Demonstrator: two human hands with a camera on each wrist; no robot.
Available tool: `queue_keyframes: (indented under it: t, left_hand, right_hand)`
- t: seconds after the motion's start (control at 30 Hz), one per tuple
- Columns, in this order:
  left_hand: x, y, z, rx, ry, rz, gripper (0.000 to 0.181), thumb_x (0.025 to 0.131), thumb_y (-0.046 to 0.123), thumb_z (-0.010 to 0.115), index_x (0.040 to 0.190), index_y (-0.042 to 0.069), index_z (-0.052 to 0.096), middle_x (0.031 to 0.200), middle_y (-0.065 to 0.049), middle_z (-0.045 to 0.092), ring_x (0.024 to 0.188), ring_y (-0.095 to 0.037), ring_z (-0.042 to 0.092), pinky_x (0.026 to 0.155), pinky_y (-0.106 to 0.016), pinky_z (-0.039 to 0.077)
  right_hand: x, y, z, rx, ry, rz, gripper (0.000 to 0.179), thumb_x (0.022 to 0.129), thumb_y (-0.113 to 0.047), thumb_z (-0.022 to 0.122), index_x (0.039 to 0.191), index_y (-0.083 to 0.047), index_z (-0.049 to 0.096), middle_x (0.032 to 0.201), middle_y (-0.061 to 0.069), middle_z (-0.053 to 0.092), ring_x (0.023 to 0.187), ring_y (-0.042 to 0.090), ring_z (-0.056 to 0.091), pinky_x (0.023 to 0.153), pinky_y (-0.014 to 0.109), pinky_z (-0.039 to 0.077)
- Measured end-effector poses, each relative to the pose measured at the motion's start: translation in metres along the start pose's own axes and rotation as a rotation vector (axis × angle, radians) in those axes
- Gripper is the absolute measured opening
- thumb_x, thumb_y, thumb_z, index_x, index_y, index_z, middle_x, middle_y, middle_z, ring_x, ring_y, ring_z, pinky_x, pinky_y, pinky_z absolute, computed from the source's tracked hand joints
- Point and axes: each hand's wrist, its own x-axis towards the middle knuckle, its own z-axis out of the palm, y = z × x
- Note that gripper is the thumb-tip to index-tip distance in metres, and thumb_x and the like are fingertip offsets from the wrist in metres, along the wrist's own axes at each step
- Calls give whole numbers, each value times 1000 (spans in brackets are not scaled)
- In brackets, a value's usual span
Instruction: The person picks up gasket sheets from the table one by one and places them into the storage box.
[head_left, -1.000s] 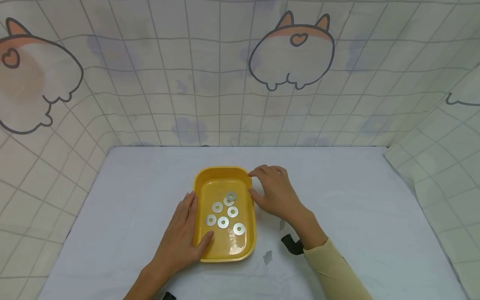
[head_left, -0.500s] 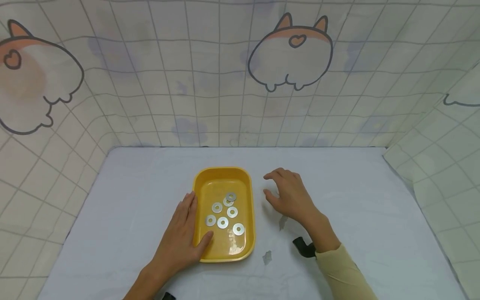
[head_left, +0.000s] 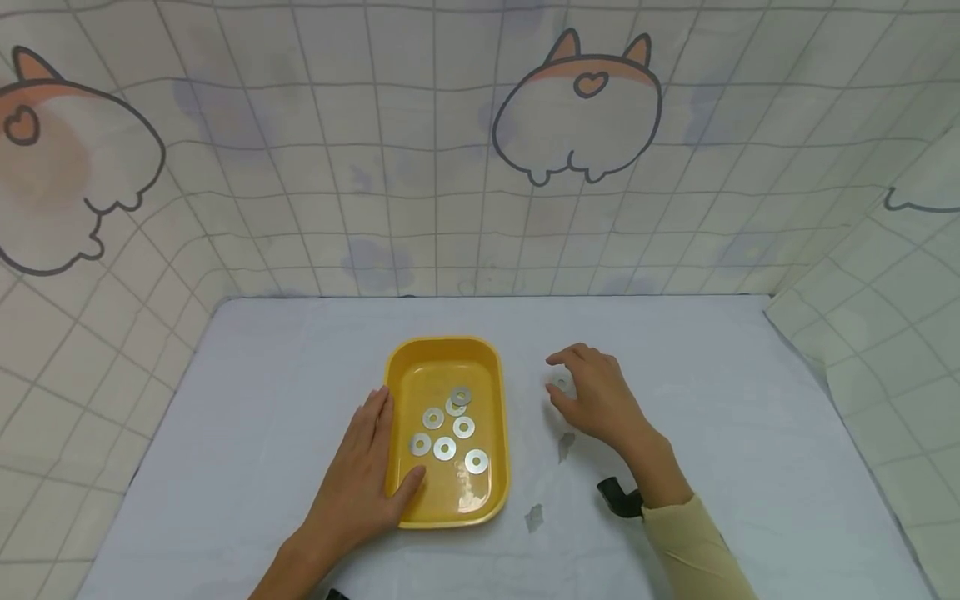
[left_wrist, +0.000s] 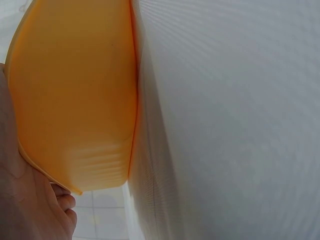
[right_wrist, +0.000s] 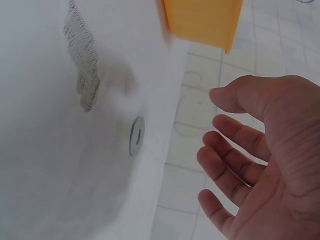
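Note:
A yellow tray [head_left: 450, 504] stands on the table with several metal washers [head_left: 445, 448] lying loose in it, two of them overlapping. My left hand [head_left: 356, 471] rests along the tray's left rim, fingers straight and thumb reaching over the edge. In the left wrist view it lies against the rim of the tray's outer wall [left_wrist: 75, 95]. Right of the tray, my right hand [head_left: 600, 400] hovers with thumb and fingers spread and nothing between them. Below its fingertips a single washer [right_wrist: 136, 136] lies flat on the white cloth, a gap showing between hand and washer.
Two grey patches [head_left: 534, 517] mark the white tablecloth right of the tray. A black curved piece [head_left: 621, 498] shows at the right wrist. Behind and beside the table hangs a white gridded cloth [head_left: 420, 167] with cartoon animal prints.
My right hand has moved right, away from the tray's rim, to above the loose washer, which now shows between thumb and fingers. The left hand and the tray have stayed put.

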Motion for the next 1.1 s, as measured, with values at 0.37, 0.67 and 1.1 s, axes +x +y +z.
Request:
queue_keyframes:
  t: [0.37,0.67,1.1]
  left_hand:
    - [2,1,1,-6,12,12,98,95,43,69,164,-9,23,174,-23,24,162,-40,25,133,-18,-11]
    - [2,0,0,1,26,14,98,94,43,70,163,-10,25,172,-24,26,161,-41,27,134,-19,-10]
    - [1,0,1,13,44,33,96,93,41,70,161,-12,27,171,-26,28,159,-43,29,134,-21,-11]
  right_hand:
    - [-2,14,11,19,-3,78,35,96,-21,76,126,-4,72,130,17,70,121,37,65,110,61,49]
    - [3,20,13,-20,-6,87,31,95,-19,76,123,-5,74,120,15,72,107,32,66,103,59,51]
    - [2,25,25,-44,-56,120,27,97,-21,71,121,-7,75,118,12,74,113,34,68,107,61,50]
